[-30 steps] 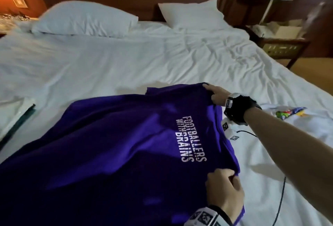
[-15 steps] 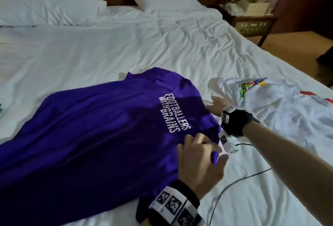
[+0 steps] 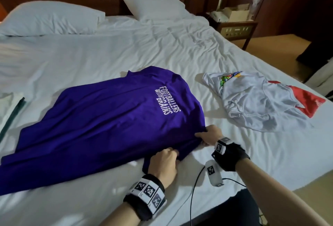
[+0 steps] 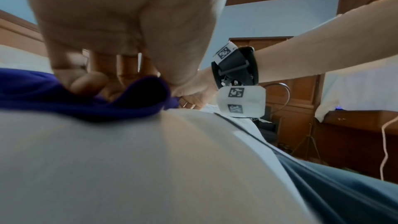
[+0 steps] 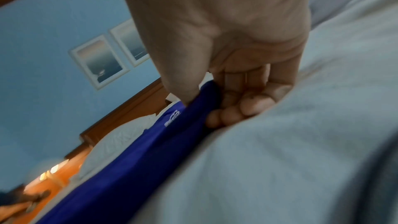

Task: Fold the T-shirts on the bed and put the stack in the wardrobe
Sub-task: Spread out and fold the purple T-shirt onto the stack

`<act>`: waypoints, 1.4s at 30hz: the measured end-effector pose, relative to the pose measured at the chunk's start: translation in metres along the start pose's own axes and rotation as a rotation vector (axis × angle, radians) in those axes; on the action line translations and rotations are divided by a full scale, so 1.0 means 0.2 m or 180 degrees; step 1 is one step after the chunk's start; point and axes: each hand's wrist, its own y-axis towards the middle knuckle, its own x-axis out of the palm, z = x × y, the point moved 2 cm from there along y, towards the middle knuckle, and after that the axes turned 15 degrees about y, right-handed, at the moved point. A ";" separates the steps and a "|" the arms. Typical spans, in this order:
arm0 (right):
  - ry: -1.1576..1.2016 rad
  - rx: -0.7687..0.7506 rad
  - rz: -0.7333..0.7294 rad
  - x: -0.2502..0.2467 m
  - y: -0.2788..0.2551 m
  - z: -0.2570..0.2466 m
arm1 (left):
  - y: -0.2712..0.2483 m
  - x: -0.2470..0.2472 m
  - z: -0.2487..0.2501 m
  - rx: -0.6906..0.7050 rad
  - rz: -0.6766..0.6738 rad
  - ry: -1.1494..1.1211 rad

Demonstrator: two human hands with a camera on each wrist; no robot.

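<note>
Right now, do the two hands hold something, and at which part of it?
Both hold the purple T-shirt by its near side edge: the left hand bunches the cloth near the sleeve, and the right hand pinches the same edge further along.

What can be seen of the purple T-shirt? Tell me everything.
The purple T-shirt is soft knit cloth, spread mostly flat and slightly creased across the white bed sheet, with white lettering "FOOTBALLERS WITH BRAINS" near one end. Both hands hold its near edge: the left hand bunches the fabric, and the right hand pinches it between thumb and fingers.
</note>
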 end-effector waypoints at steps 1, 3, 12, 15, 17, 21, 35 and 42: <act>0.0214 0.0011 0.0130 -0.04 0.01 0.02 | 0.00 -0.02 0.04 0.0138 0.0185 -0.0239; 0.0453 -0.0019 0.0229 -0.11 0.10 0.11 | 0.00 -0.02 0.12 0.0538 0.0389 -0.0831; 0.0241 0.0076 0.0082 -0.01 -0.30 0.13 | -0.14 0.11 -0.11 -0.1288 0.0239 -0.0732; 0.0230 0.0046 -0.0007 0.02 -0.33 0.16 | -0.18 0.14 -0.21 -0.1786 -0.0033 -0.0616; 0.0296 0.0036 0.0045 0.00 -0.35 0.17 | -0.18 0.11 -0.22 -0.1918 0.0013 -0.0938; 0.0801 0.0217 0.0297 -0.05 -0.40 0.24 | -0.10 0.21 -0.23 -0.2478 0.0078 -0.2945; -0.0633 0.0226 0.0439 0.06 -0.42 0.05 | -0.10 0.27 -0.07 -0.2350 -0.0376 -0.4264; 0.0263 0.0206 0.0618 -0.09 -0.40 0.21 | -0.13 0.26 -0.05 -0.2378 -0.0370 -0.4421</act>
